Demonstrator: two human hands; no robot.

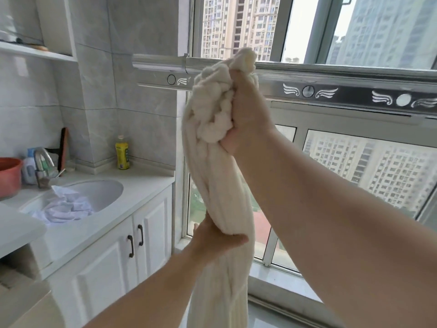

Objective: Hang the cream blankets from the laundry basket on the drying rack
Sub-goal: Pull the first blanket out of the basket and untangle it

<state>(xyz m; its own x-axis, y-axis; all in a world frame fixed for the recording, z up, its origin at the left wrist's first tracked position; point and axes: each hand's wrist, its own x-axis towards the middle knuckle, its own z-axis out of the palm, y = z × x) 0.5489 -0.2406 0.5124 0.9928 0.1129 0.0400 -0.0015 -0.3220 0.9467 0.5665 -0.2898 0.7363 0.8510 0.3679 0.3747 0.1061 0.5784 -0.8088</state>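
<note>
Tiled walls, a white worktop (146, 183) with a sink (104, 192) and a wide window (307, 27) enclose this laundry corner; a silver rack (343, 91) crosses the frame just in front of the window at head height. One cream blanket (220, 166) is held up in front of the rack, bunched into a long rope that hangs past the bottom edge of the view. The right hand (248, 110) is raised high with the arm stretched forward and up, and its fingers are curled tight round the gathered top of the blanket, whose crest stands level with the rack. Gathering the cloth this way probably keeps the bulk in one grip and lifts the top high enough to pass over the bar. The left hand (217, 235) sits lower, forearm angled upward and palm turned up, with the thumb and fingers wrapped round the hanging column; this likely takes part of the weight and steers the loose length. The blanket appears not yet laid over the rack, so the hang is judged unfinished. No laundry basket is visible. White cloth (68, 207) lies in the sink, a yellow bottle (122, 152) stands on the worktop against the wall, and a red basin (9, 176) sits beside the tap (42, 164).
</note>
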